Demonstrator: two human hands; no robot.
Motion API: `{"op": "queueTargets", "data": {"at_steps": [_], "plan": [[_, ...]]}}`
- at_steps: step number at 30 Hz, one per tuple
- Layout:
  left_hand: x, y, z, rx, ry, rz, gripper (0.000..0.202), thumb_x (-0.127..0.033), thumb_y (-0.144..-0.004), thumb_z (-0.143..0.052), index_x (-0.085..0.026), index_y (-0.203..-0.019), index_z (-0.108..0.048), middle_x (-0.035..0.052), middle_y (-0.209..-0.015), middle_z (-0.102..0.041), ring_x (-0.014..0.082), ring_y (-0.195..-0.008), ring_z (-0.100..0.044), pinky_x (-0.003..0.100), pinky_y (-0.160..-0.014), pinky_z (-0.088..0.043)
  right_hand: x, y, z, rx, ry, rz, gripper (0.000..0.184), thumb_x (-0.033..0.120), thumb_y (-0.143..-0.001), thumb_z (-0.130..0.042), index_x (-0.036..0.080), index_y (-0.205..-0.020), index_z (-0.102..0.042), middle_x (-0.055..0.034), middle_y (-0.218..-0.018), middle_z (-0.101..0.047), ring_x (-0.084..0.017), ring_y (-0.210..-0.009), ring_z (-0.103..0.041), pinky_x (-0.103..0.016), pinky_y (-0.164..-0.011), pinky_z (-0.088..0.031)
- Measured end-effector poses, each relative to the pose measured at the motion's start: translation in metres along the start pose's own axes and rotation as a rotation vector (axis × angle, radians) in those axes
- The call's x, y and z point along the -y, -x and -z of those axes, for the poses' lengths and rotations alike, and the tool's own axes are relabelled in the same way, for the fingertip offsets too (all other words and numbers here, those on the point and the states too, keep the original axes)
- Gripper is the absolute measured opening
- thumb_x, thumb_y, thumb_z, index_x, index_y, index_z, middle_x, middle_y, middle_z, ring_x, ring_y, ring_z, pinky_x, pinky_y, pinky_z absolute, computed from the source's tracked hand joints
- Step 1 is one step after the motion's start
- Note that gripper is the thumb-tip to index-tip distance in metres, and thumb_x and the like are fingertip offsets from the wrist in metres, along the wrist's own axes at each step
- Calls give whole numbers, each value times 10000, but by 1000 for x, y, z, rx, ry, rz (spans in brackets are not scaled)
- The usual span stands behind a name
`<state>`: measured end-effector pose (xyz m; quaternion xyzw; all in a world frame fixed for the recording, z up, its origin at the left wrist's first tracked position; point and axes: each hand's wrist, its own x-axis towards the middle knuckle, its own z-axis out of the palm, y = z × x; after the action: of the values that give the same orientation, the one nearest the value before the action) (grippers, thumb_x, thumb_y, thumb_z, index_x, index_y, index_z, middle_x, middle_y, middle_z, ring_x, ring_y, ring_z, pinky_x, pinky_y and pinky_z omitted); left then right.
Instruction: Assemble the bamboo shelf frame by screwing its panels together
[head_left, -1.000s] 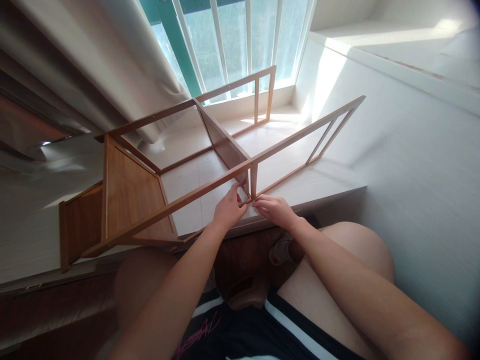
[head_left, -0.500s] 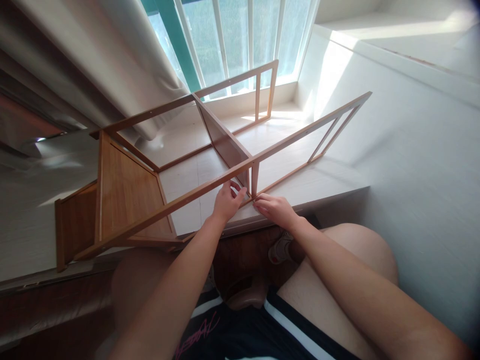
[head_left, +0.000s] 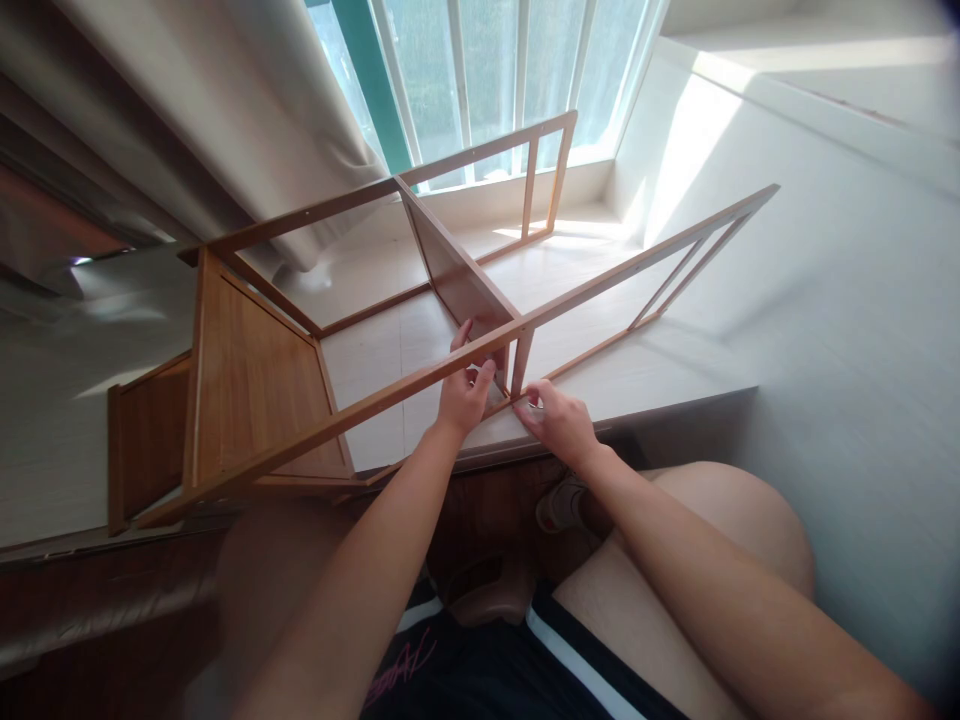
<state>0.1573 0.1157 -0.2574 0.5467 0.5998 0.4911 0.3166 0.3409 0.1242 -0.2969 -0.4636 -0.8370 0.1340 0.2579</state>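
Observation:
A wooden shelf frame [head_left: 420, 375] lies on its side on the white ledge, with a middle shelf panel [head_left: 457, 260] standing across it. My left hand [head_left: 463, 398] is at the near rail beside that panel's lower end. Its fingers are spread, one reaching up behind the rail; whether they touch the panel I cannot tell. Just right of the short crosspiece [head_left: 521, 360], my right hand [head_left: 559, 420] is closed in a pinch at the joint by the lower rail. Something thin and shiny shows between its fingers, too small to name.
A larger wooden end panel [head_left: 255, 375] belongs to the frame's left part. Behind stand a barred window [head_left: 487, 80] and a beige curtain [head_left: 247, 120]. A white wall [head_left: 847, 300] bounds the right. The ledge's front edge [head_left: 675, 408] runs just above my knees.
My left hand has opened wider, with a finger now raised behind the rail. My right hand has shifted slightly right and turned, revealing a shiny bit. The view has moved a little.

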Motion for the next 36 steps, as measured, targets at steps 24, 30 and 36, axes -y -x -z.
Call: {"op": "queueTargets", "data": {"at_steps": [24,30,36], "plan": [[2,34,16,-4,-382,-51,436,-291,-875,-549,-218,-1292,-443,55,-1097,-598,139,-778,-576,304,-768,-496,2,-13,25,340,74,53,252,424,-897,-602,291,-1104,-652,16,-789,-736,-184,-711,-673,-261,-603,-338],[3,24,15,-79,-237,-318,601,-199,-820,-585,-210,-1382,-372,128,-1370,-454,239,-1188,-480,432,-1014,-435,4,-10,19,301,121,44,222,392,-936,-555,306,-1108,-666,1,-894,-760,-190,-768,-691,-264,-619,-354],[6,22,10,-14,-210,-265,623,-200,-851,-560,-222,-1428,-328,134,-1387,-444,231,-1175,-495,419,-983,-462,3,-9,16,270,121,26,240,448,-921,-565,307,-1069,-689,4,-813,-757,-186,-714,-688,-261,-606,-353]]}}
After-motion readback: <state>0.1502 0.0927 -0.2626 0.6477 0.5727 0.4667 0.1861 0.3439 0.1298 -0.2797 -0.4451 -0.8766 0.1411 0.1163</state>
